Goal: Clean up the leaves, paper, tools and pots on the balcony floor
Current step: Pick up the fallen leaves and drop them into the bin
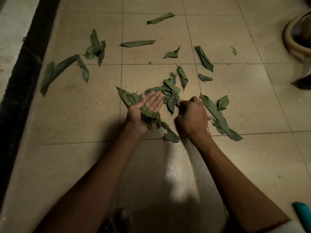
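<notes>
At the near right edge a teal plastic object (302, 216) shows only in part, too cropped to identify. Two bare forearms reach forward over the beige, grainy tiled floor (75, 115), whose thin dark grout lines form a grid. The left hand (146, 110) lies palm up with fingers straight, its thumb pressing a bunch of dull green, dry, creased leaves (148, 115) into the palm; that grip is grasping the bunch. The right hand (191, 115) is clenched knuckles-up, its fingers pinching the leaves of a small crumpled heap (171, 95) on the floor between the hands. Just right of it lies a long, folded, matte leaf (218, 116). Beyond, more scattered narrow leaves (138, 43), curled and torn, are spread across the tiles, well apart. A dark strip (21, 73) runs along the left beside a pale wall. At far right stands a round cream-rimmed object (289, 37), partly cut off.
</notes>
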